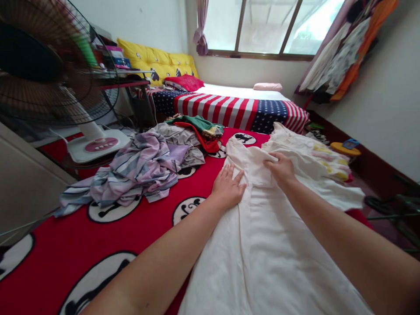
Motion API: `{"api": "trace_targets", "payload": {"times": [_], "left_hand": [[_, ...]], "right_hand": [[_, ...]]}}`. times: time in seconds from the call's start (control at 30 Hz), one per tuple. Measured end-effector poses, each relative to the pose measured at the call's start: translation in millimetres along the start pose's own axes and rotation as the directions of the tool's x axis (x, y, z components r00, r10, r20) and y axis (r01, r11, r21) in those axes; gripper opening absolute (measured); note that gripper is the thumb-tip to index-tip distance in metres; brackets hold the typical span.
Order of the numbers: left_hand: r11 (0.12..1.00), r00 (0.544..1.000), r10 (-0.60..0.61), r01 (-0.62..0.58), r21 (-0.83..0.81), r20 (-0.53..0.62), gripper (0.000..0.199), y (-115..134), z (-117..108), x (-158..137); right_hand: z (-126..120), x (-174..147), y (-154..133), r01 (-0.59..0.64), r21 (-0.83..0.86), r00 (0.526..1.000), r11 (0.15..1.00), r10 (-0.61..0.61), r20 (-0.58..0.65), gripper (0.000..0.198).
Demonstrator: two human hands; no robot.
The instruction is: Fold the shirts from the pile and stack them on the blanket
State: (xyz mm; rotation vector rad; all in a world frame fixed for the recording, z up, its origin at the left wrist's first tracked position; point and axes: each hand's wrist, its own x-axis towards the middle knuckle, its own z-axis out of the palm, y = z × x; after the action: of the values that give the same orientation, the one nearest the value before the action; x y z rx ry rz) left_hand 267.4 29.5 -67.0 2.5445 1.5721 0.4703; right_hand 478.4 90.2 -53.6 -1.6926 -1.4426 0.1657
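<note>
A long white garment (278, 245) lies spread on the red blanket (154, 236), reaching from the middle of the bed to the bottom of the view. My left hand (228, 186) rests flat on its left edge, fingers stretched out. Farther right, my right hand (279, 166) pinches a folded-over part of the same garment near its upper end, thumb and fingers pressed together. Beyond and to the right of that hand lies more white cloth (315, 175), some of it with yellow and pink patches. Whether it joins the garment I cannot tell.
To the left lie a crumpled striped lilac cloth (144, 162) and a heap of green and red clothes (200, 129). A fan (95, 140) stands at the far left. Behind is another bed with a flag-patterned cover (216, 109). Clothes (348, 57) hang on the right wall.
</note>
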Motion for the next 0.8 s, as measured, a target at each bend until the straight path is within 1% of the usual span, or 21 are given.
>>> {"api": "trace_targets", "payload": {"times": [0.07,0.1,0.13,0.17,0.23,0.27,0.3,0.33,0.37,0.43,0.47,0.5,0.53,0.57,0.6,0.63,0.67,0.7,0.73,0.77,0.8], "left_hand": [[1.0,1.0,0.011,-0.011,-0.007,-0.004,0.056,0,0,0],[1.0,1.0,0.016,-0.017,-0.01,-0.004,0.056,0,0,-1],[1.0,1.0,0.021,-0.021,-0.012,-0.003,0.056,0,0,-1],[1.0,1.0,0.022,-0.022,-0.014,-0.003,0.056,0,0,-1],[1.0,1.0,0.021,-0.021,-0.016,-0.007,0.055,0,1,-1],[1.0,1.0,0.021,-0.021,-0.016,-0.01,0.055,0,2,-1],[1.0,1.0,0.022,-0.022,-0.015,-0.015,0.055,0,2,-1],[1.0,1.0,0.023,-0.023,-0.014,-0.017,0.055,0,3,0],[1.0,1.0,0.024,-0.024,-0.013,-0.019,0.055,0,3,0],[1.0,0.999,0.024,-0.025,-0.01,-0.026,0.055,1,4,0],[1.0,0.999,0.024,-0.024,-0.008,-0.03,0.055,1,4,0],[1.0,0.999,0.024,-0.024,-0.007,-0.036,0.055,1,4,-1],[1.0,0.999,0.025,-0.025,-0.007,-0.044,0.054,1,4,-1],[1.0,0.998,0.027,-0.028,-0.008,-0.052,0.054,1,5,-1],[1.0,0.998,0.028,-0.029,-0.009,-0.057,0.053,0,5,-1],[0.999,0.998,0.029,-0.03,-0.011,-0.06,0.054,0,5,-1],[0.999,0.998,0.03,-0.031,-0.013,-0.061,0.054,0,5,-1],[0.999,0.998,0.03,-0.031,-0.014,-0.059,0.054,0,5,-1],[0.999,0.998,0.03,-0.031,-0.016,-0.057,0.054,0,5,-1],[0.999,0.998,0.028,-0.029,-0.018,-0.054,0.054,0,5,-1],[0.999,0.998,0.025,-0.026,-0.023,-0.05,0.054,0,4,-1]], "right_hand": [[-10,-10,-3,-0.011,0.051,0.996,0.999,0.016,-0.093,0.035],[-16,-15,-3,-0.031,0.041,0.993,0.999,0.035,-0.116,0.034],[-23,-20,-1,-0.058,-0.015,0.993,0.998,0.056,-0.107,0.032],[-29,-24,0,-0.092,-0.115,0.994,0.989,0.083,-0.076,0.03],[-39,-27,1,-0.119,-0.344,0.993,0.931,0.108,-0.05,0.032],[-42,-25,0,-0.112,-0.431,0.994,0.895,0.092,-0.067,0.036],[-42,-22,-3,-0.089,-0.482,0.994,0.872,0.05,-0.092,0.039],[-41,-17,-9,-0.043,-0.486,0.994,0.873,-0.013,-0.111,0.041],[-37,-9,-16,0.025,-0.454,0.991,0.89,-0.083,-0.108,0.041],[-24,10,-34,0.172,-0.339,0.979,0.925,-0.2,-0.047,0.034],[-14,20,-44,0.234,-0.286,0.969,0.929,-0.248,-0.015,0.029],[-3,31,-54,0.269,-0.237,0.962,0.934,-0.274,0.011,0.024],[9,40,-64,0.265,-0.187,0.964,0.946,-0.263,0.034,0.021],[21,49,-73,0.225,-0.123,0.974,0.967,-0.219,0.058,0.021],[33,56,-82,0.152,-0.033,0.985,0.988,-0.149,0.089,0.022],[45,62,-89,0.037,0.076,0.989,0.996,-0.048,0.14,0.026],[55,66,-95,-0.101,0.181,0.976,0.978,0.062,0.209,0.031],[64,69,-99,-0.235,0.258,0.945,0.937,0.158,0.286,0.036],[71,72,-101,-0.34,0.3,0.908,0.891,0.229,0.351,0.038],[76,74,-101,-0.411,0.323,0.878,0.852,0.275,0.393,0.037],[80,76,-99,-0.45,0.339,0.861,0.826,0.301,0.41,0.034]]}}
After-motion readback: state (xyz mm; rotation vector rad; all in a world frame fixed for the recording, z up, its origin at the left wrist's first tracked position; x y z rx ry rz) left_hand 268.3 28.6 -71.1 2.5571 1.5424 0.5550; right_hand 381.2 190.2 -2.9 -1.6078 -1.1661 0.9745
